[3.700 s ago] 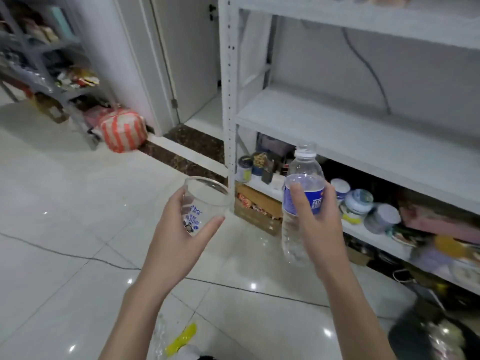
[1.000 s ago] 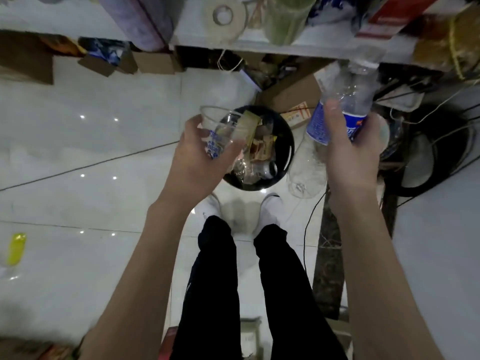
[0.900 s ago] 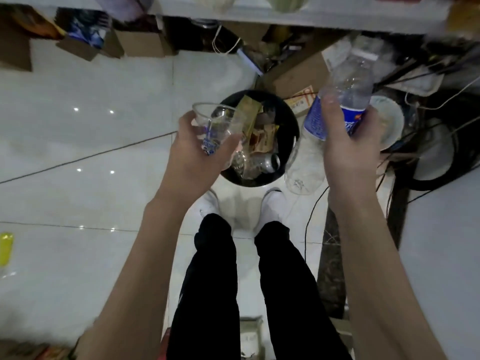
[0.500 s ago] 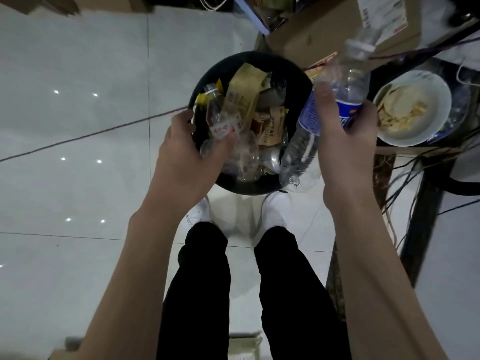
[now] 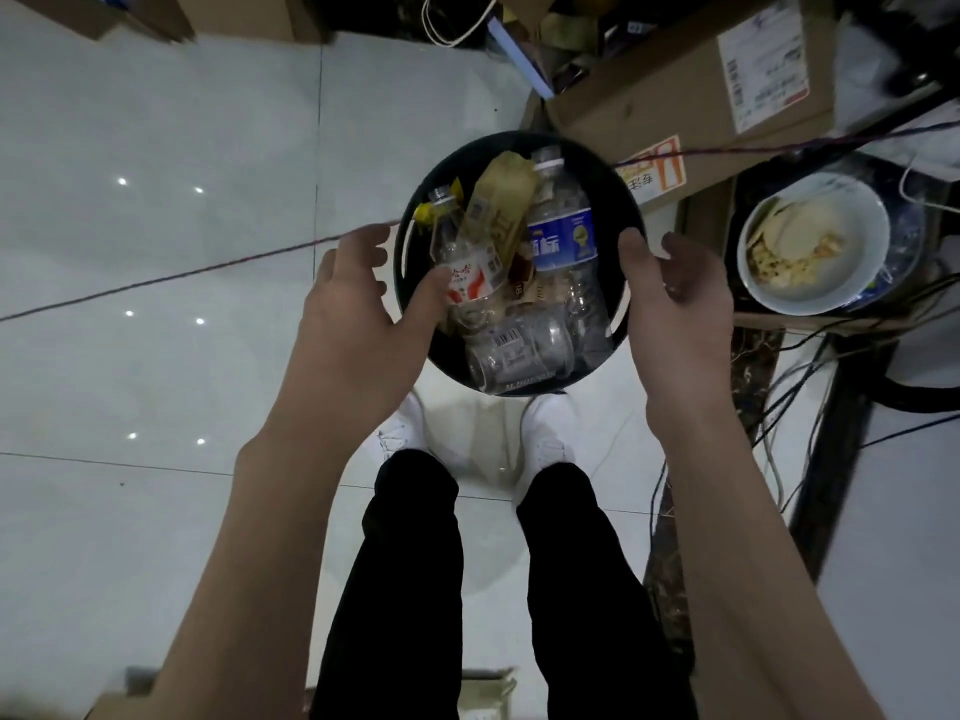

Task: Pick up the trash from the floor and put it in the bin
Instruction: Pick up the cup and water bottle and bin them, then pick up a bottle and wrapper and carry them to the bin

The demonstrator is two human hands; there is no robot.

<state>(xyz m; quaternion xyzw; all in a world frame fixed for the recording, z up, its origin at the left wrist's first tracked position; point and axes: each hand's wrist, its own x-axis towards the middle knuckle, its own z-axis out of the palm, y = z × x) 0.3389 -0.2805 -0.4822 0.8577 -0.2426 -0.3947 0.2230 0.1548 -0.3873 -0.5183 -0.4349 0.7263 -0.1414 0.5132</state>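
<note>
Overflow is the main worry: the black bin (image 5: 613,184), in the upper middle of the frame, is packed nearly to its rim, and the task's trash already lies inside it. The blue-labelled bottle (image 5: 563,236) leans along the right side of the heap, and the clear cup (image 5: 519,350) lies on its side at the lower edge, close to the rim. Both hands hover over the bin and hold nothing. The left hand (image 5: 348,309) has its fingers (image 5: 371,244) loosely spread, and its thumb overlaps a red-and-white bottle (image 5: 467,262), though I cannot tell whether it touches it. The right hand (image 5: 675,304) is relaxed, with its fingers gently curled. A stray brush while either hand pulls away could tip the cup or the tall tan carton (image 5: 501,200) over the rim and back onto the floor (image 5: 156,356). The white shoes (image 5: 545,433) stand just beside the bin's base, so a careless step could knock it over. Cables (image 5: 810,376) trail across the right of the frame, beside a bowl (image 5: 841,220) of scraps, and a foot could catch them when turning away. Whether more trash is left on the floor cannot be told from this view.
</note>
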